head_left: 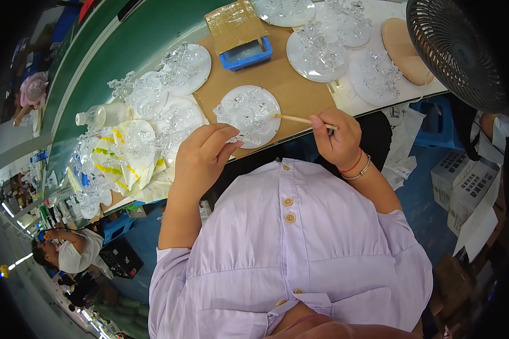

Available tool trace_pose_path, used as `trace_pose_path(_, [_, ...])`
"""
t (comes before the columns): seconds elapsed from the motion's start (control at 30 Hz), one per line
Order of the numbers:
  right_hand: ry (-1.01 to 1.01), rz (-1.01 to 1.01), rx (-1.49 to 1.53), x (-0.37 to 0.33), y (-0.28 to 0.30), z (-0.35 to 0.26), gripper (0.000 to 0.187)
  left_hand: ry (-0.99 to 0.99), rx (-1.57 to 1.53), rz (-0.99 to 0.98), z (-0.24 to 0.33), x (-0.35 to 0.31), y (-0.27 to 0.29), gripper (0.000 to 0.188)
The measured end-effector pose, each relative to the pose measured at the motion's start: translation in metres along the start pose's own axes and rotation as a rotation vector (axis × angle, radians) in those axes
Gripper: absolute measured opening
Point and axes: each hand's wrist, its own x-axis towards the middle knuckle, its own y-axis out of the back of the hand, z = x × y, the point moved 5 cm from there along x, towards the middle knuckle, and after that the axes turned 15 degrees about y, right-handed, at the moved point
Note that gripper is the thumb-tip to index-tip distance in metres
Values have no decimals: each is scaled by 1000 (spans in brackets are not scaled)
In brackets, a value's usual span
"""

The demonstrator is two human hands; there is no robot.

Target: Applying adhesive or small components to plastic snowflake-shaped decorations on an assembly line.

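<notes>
A round white plate (270, 129) bearing clear, glass-like pieces (249, 110) lies before me on a sheet of brown cardboard (300, 97). At its near left edge my left hand (206, 148) is closed, thumb and fingertips pinching a small clear piece (238, 138). My right hand (338, 135) grips a thin wooden stick (294, 118) close to its rear end. The stick points left, its tip over the plate's right edge beside the clear pieces. Whether the tip touches any of them, I cannot tell.
More white plates (201, 59) of clear pieces crowd both sides. A blue bin (246, 55) stands behind the cardboard. At left lie a clear bottle (103, 115) and crumpled patterned wrapping (119, 164). A black fan (461, 51) stands far right. Another person (76, 251) sits at far left.
</notes>
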Motion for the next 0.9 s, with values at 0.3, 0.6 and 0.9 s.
trace_pose_path(0.3, [36,-1,32,2,-3,-3,10,-14,13,-4,-1,-1,-3,17])
trace_pose_path(0.6, [60,34,22,2,2,3,10,-9,21,32,0,-2,-3,16])
trace_pose_path(0.9, [73,52,83,0,0,-1,12,-23,22,30,0,-2,-3,17])
